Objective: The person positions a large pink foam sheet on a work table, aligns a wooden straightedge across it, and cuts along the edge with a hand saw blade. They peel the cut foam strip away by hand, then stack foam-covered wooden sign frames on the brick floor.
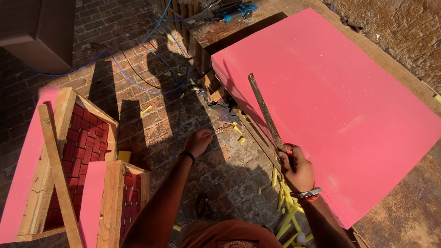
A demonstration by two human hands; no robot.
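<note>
Brick paving fills the middle of the view and gives the most open room, crossed by a blue cable and strewn with short yellow offcuts. To the right, a large pink sheet lies flat on a rough wooden workbench; its near left edge runs diagonally toward the person, and its lower corner overhangs the bench edge close to the right wrist. More yellow strips are piled on the ground just below that corner. A blue power tool sits at the far end of the bench, well apart from both hands.

The right hand is closed around the lower end of a long, narrow rusty metal file. The file rises from the fist and slants up and to the left, its length lying over the pink sheet near the sheet's left edge; whether it touches the surface cannot be told. A metal band sits on that wrist.

The left hand is out over the bricks, well apart from the sheet, fingers curled with thumb and forefinger pinched together; what it pinches, if anything, is too small to tell. A dark band circles its wrist.

On the left, wooden frames with pink facing stand on the paving, narrowing the room on that side.
</note>
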